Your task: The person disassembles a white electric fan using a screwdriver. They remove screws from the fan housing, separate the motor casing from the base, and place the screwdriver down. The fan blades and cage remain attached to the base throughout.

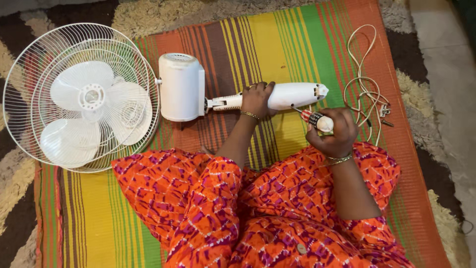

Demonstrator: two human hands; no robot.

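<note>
A white electric fan lies on its side on a striped mat. Its wire cage and blades (pixel 82 97) are at the left, its motor housing (pixel 181 87) in the middle, and its white stem (pixel 295 94) points right. My left hand (pixel 257 98) grips the stem near the neck. My right hand (pixel 331 131) holds a screwdriver (pixel 315 119) with a red, black and white handle. The screwdriver's tip touches the underside of the stem near its right end.
The fan's white power cord (pixel 364 84) lies in loops on the mat at the right, with its plug (pixel 384 111) beside it. The striped mat (pixel 292 34) lies over a shaggy rug (pixel 15 188). My legs in orange patterned cloth (pixel 223 208) fill the foreground.
</note>
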